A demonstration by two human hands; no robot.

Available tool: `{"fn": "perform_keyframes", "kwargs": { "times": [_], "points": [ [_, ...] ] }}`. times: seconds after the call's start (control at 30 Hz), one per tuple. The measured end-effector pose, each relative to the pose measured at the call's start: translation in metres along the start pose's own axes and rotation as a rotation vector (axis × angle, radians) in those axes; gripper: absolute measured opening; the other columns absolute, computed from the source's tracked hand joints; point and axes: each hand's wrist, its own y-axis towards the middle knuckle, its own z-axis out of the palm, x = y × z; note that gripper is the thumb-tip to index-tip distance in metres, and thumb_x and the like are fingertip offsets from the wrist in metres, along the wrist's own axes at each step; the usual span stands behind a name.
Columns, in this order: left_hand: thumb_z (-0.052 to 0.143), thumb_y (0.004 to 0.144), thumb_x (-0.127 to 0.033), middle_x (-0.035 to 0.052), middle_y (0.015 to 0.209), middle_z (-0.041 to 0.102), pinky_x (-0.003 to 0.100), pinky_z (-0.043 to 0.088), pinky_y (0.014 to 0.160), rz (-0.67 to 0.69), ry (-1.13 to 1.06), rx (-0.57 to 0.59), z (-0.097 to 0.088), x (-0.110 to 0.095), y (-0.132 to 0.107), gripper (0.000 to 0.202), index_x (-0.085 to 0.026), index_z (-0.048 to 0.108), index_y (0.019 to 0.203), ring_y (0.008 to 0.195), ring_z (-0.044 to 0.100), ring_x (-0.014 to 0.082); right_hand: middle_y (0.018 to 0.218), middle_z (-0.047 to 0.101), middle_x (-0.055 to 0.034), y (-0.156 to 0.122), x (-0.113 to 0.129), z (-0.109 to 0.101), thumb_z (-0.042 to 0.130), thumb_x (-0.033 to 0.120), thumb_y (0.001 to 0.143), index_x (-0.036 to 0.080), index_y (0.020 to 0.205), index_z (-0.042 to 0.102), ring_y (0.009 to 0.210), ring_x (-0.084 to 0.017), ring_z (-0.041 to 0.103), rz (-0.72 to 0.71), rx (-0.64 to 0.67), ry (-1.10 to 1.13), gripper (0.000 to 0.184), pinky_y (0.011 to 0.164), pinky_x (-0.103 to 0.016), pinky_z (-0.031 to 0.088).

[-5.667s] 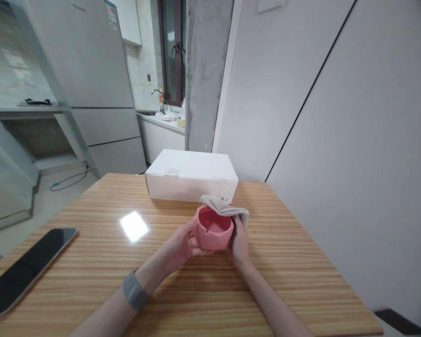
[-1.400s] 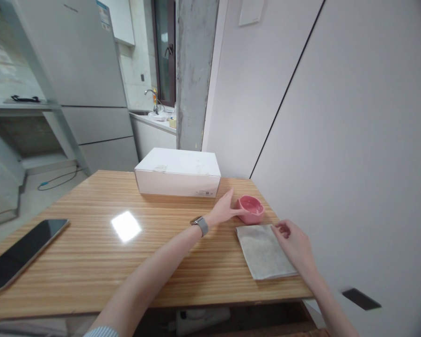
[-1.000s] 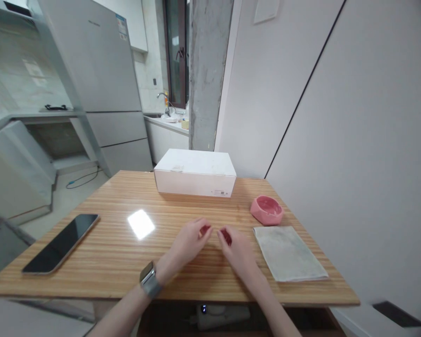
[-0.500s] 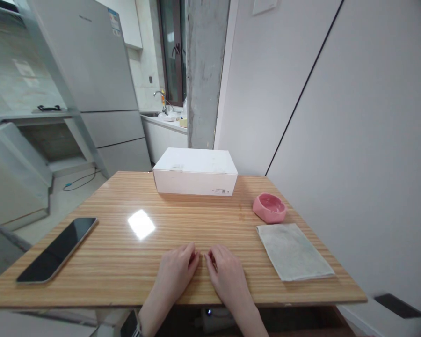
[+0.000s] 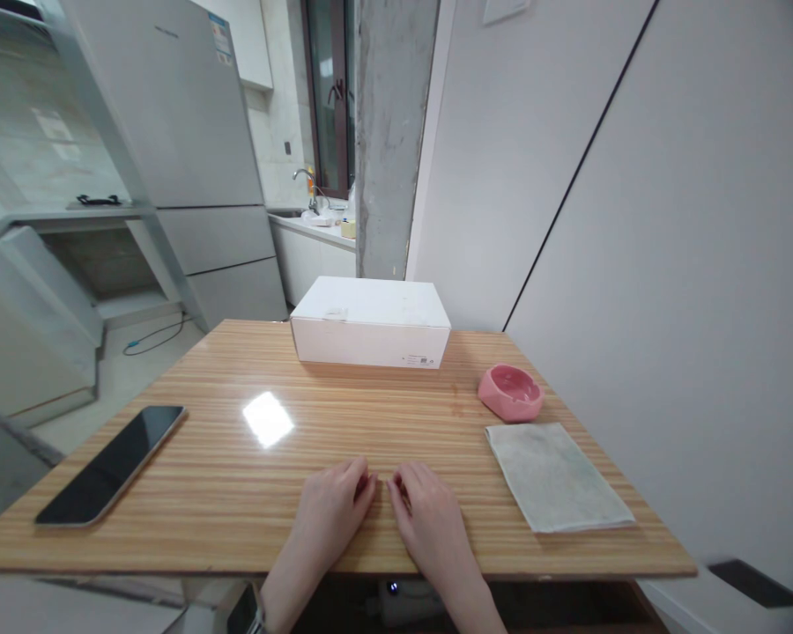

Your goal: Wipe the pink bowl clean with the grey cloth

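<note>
My left hand (image 5: 334,512) and my right hand (image 5: 428,521) rest palm down side by side on the wooden table (image 5: 225,502), close to its front edge. Their fingertips almost touch and are loosely bent; neither hand holds anything. A pink ashtray-like bowl (image 5: 510,393) stands at the right of the table, well away from both hands. Just in front of it a grey-green cloth (image 5: 559,476) lies folded flat, about a hand's width to the right of my right hand.
A closed white box (image 5: 370,322) sits at the table's far edge. A dark phone (image 5: 112,462) lies face up at the front left. A white wall runs along the table's right side. A fridge and a kitchen counter stand beyond.
The bowl and cloth were set down at the right. Both hands came back together to the front middle of the table and have lain still for the last half second.
</note>
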Motion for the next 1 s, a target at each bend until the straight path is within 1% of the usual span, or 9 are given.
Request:
{"fn": "perform_keyframes", "kwargs": {
  "times": [0.4,0.77,1.0],
  "points": [
    [0.040,0.091,-0.027,0.0000,0.070,0.067,0.027,0.032,0.056,-0.013,-0.015,0.016,-0.0024,-0.0010,0.0007,0.023,-0.021,0.053,0.073,0.066,0.064,0.0181,0.074,0.057,-0.0002,0.0003,-0.0006,0.0005,0.044,0.019,0.091,0.022,0.075,0.047,0.070,-0.017,0.055,0.008,0.001,0.012,0.017,0.063,-0.028,0.037],
    [0.040,0.091,-0.027,0.0003,0.070,0.067,0.026,0.032,0.056,-0.017,-0.027,0.009,-0.0038,-0.0013,0.0004,0.023,-0.021,0.052,0.073,0.065,0.063,0.0170,0.074,0.057,-0.0006,-0.0003,0.0000,-0.0005,0.042,0.019,0.092,0.022,0.075,0.047,0.070,-0.017,0.055,0.010,0.015,0.022,0.018,0.062,-0.028,0.037],
    [0.040,0.091,-0.028,0.0000,0.071,0.067,0.026,0.033,0.057,-0.009,-0.030,-0.008,-0.0012,-0.0001,-0.0005,0.022,-0.022,0.052,0.073,0.066,0.063,0.0165,0.074,0.057,-0.0002,0.0003,0.0002,-0.0001,0.044,0.018,0.091,0.022,0.075,0.047,0.071,-0.017,0.056,0.010,0.011,0.008,0.017,0.063,-0.028,0.037]
  ]
}}
